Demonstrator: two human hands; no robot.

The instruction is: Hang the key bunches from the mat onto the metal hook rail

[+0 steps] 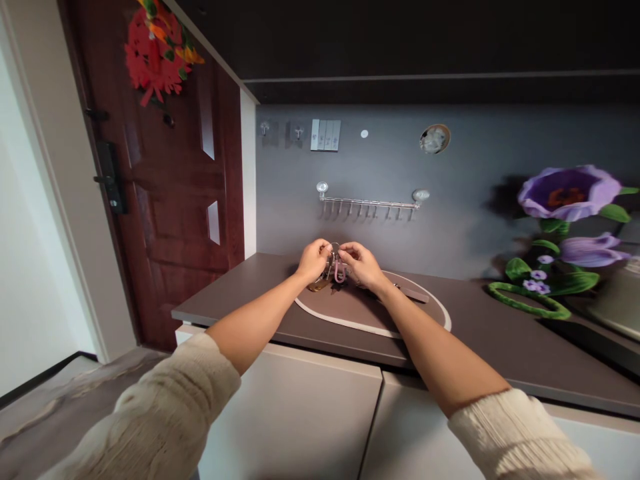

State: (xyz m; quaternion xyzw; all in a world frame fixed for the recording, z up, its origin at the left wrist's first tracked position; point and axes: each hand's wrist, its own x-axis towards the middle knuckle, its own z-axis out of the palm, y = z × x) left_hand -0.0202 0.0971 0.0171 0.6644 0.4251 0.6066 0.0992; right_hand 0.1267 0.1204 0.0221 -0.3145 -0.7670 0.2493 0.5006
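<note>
Between my two hands hangs a key ring (335, 245), a thin metal loop with keys and a pink strap-like charm (341, 270) dangling from it. My left hand (315, 259) pinches the ring from the left side. From the right, my right hand (361, 263) pinches it with thumb and fingertips. Both hands are held over an oval brown mat (345, 317) with a pale rim. On the mat, a brownish loop-shaped item (319, 287) shows under my left hand, and a flat brown strip (414, 294) lies right of my right hand.
A row of hooks on a clear rail (370, 202) is fixed to the grey wall behind. Purple artificial flowers (570, 193) stand at the right of the countertop (480, 340). A dark red door (175, 233) is at left; a dark cabinet (400, 47) overhangs above.
</note>
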